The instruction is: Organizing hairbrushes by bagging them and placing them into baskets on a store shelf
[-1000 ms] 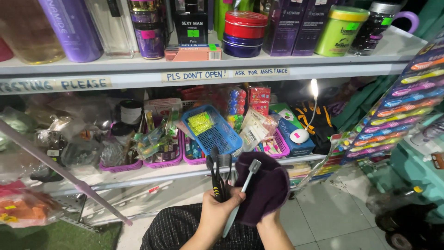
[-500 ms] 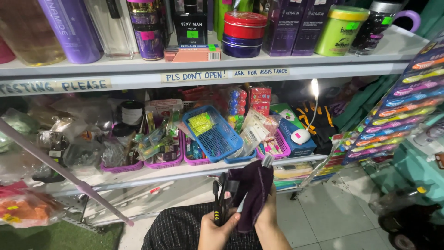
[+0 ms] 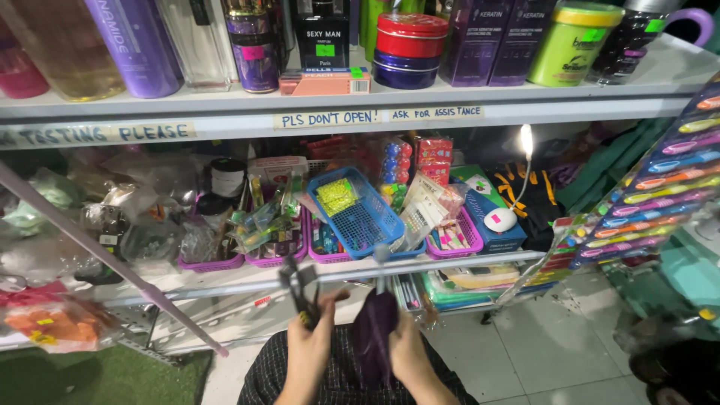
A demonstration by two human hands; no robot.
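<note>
My left hand (image 3: 309, 346) grips a black tool with yellow marks (image 3: 298, 289), a scissor-like thing, and holds it upright in front of the lower shelf. My right hand (image 3: 411, 351) holds a dark purple cloth (image 3: 373, 334) bunched between the two hands. A thin grey stick-like tool (image 3: 380, 266) rises from the cloth; how it is held is hidden. Both hands are low in the view, above my lap in a dark checked garment (image 3: 345, 382).
A blue basket (image 3: 358, 217) and purple baskets (image 3: 212, 261) of small goods fill the lower shelf. Bottles and tins stand on the upper shelf (image 3: 375, 97). A purple pole (image 3: 112, 259) slants at left. A toothbrush rack (image 3: 660, 195) hangs at right over tiled floor (image 3: 555, 345).
Both hands have dropped lower in the view. The purple cloth, spread over my right hand before, is now bunched narrow between the hands. The black tool tilted slightly left.
</note>
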